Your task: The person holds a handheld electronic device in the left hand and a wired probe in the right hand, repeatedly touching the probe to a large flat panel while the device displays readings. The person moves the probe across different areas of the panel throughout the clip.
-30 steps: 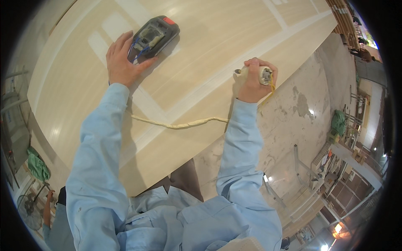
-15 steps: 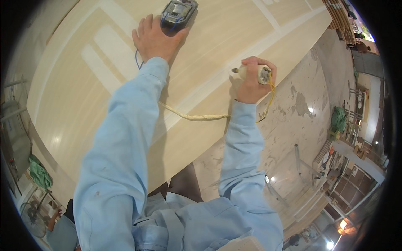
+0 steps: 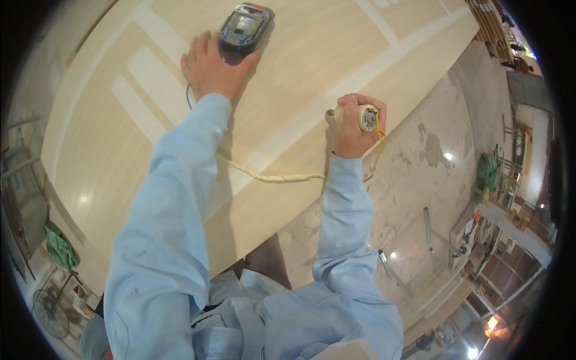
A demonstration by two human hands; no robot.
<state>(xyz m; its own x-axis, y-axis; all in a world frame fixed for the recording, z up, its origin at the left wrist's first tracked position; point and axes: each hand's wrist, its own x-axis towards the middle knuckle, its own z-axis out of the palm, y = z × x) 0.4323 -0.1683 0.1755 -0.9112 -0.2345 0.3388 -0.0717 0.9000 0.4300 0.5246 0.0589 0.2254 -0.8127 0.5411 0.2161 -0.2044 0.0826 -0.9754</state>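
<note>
A dark battery pack (image 3: 247, 27) with a grey top and blue wires stands on the pale wooden panel (image 3: 288, 78). My left hand (image 3: 213, 71) grips its near end between thumb and index finger, the other fingers spread at its left. Toward the panel's right edge, my right hand (image 3: 355, 135) is closed around a small cream-wrapped motor tool (image 3: 367, 118). Its short metal tip (image 3: 330, 113) points left, and yellow wires (image 3: 381, 141) come from its back end. A cream-wrapped cable (image 3: 282, 178) crosses the panel from under my left forearm toward the right wrist.
The panel carries lighter stripes and ends in a slanting edge at the right, above a stained concrete floor (image 3: 420, 174). Farther right are a green bag (image 3: 487, 171), metal frames and stacked boards (image 3: 489, 24). A fan (image 3: 51, 313) and another green bag (image 3: 61, 247) are at the lower left.
The view has shifted slightly. Both hands, the battery pack and the motor tool appear a little lower and farther left. Both grips stay the same.
</note>
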